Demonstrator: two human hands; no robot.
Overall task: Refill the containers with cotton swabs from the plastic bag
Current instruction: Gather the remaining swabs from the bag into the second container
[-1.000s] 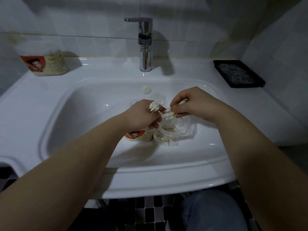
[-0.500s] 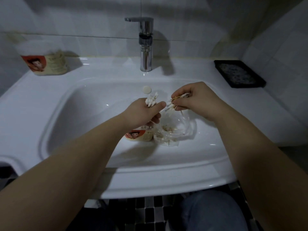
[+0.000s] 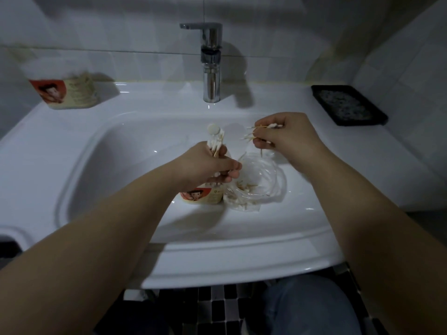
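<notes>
Now, swabs [image 3: 263, 128] in right grip [image 3: 290, 139], above bag [image 3: 273, 187]

We get a dim, grey-blue picture with soft detail. Light comes from the left: the tap [image 3: 211, 68] and the blurred container [image 3: 65, 93] in the upper left both throw shadows rightward. Small glints sit on the sink [image 3: 242, 259] rim. Straight lines bow toward the frame's edges.

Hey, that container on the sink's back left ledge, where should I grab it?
I'd wrap a hand round the container at its labelled side, coming from the front: it stands upright with the tiled wall close behind. The left hand and right hand hold swabs, so free one first.
</notes>
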